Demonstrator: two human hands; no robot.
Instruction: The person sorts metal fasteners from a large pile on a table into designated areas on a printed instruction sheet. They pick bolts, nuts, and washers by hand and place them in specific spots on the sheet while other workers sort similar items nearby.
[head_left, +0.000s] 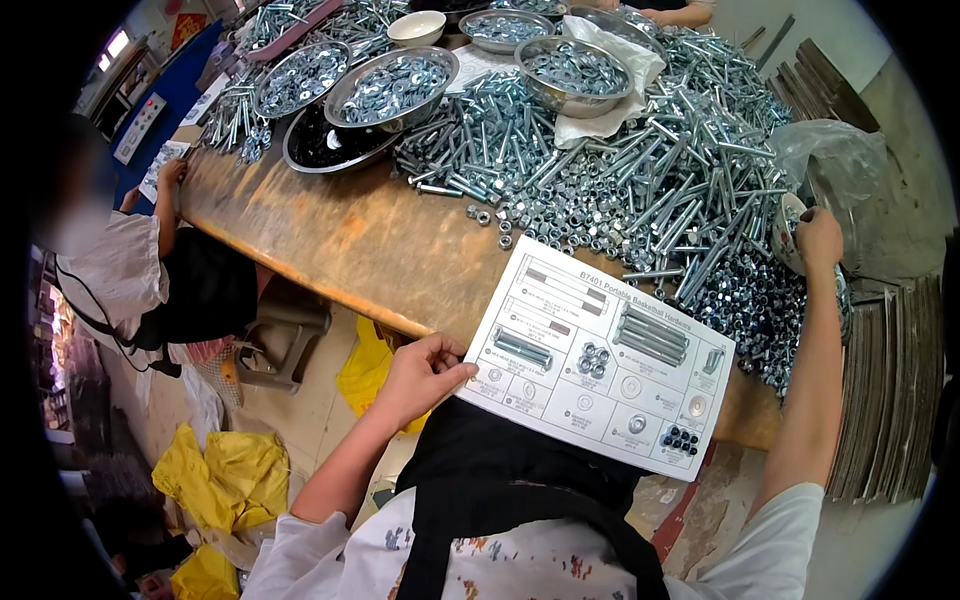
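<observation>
Head view, the only one here.

Left hand (420, 375) pinches the near-left corner of a printed parts sheet (600, 355); grip closed on the paper, thumb on top. The sheet lies flat at the near edge of the desk (340, 235), partly overhanging toward the person's lap. Likely held there to stop it sliding off and to keep the pictured hardware readable.

Right hand (818, 240) is stretched out to the far right, into the heap of loose nuts (745, 300) beside a small white bowl (792, 230). Fingers curl down into the pile; cannot tell if they're closed on anything, since the fingertips are hidden.

The bolt pile (640, 160) covers the right half of the desk, long bolts on top and nuts spilling toward the sheet. This is bulk stock dumped within arm's reach, so picking needs no standing.

Steel bowls of washers (392, 85) and more bowls (570, 70) sit at the far side, one on a white cloth (610, 60): sorted small parts kept apart from the bulk heap. A dark tray (325, 150) sits under one bowl.

Another person (130, 270) sits at the left end of the desk, hand on its edge. Yellow bags (235, 470) lie on the floor below. Stacked sheets (890, 390) stand at the right.
</observation>
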